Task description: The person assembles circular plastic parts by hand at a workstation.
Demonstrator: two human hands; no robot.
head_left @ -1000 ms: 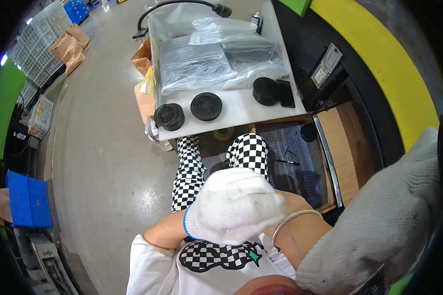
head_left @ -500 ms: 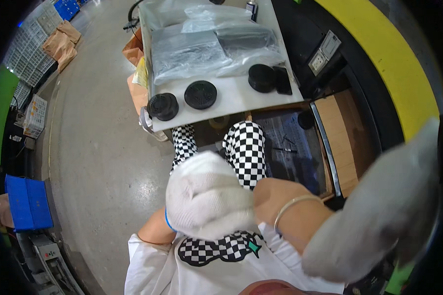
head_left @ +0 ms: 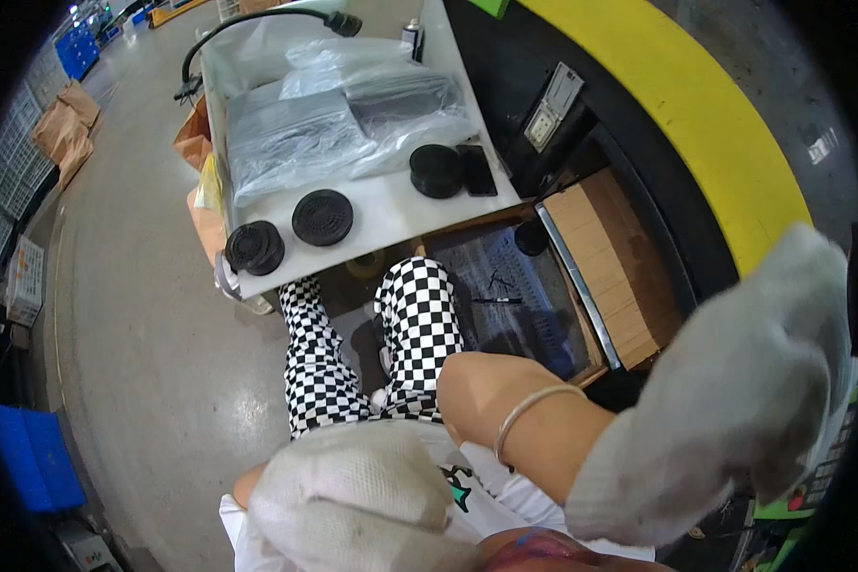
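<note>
Two Soft Gloves, Well Apart

From far away, I watch the left hand point(head_left: 353, 500) low in front of the white shirt point(head_left: 494, 486). I can't tell if it touches the shirt. The right hand point(head_left: 720, 400) is up high at the right, close to my camera. Each one wears a glove.

The left glove point(head_left: 338, 477) is off-white and knitted, with a bumpy weave and a long, soft fold across it. It looks round, like a loose ball. The right glove point(head_left: 705, 419) looks grayer, with a blurry edge and dark creases. The fingers are hidden or fuzzy, so I can't tell if either hand is spread, closed or pinching something. A thin, pale ring point(head_left: 517, 417) goes around the right arm.

Past the checked pants point(head_left: 418, 324), I see a white table point(head_left: 391, 207). Three round black shapes sit near its front edge. The left one point(head_left: 255, 248) looks like two in a pile. The middle one point(head_left: 322, 217) has rings of little holes. The right one point(head_left: 437, 171) is thick, just beside a flat black thing point(head_left: 479, 172). Behind them lie shiny clear bags point(head_left: 296, 143).
</note>
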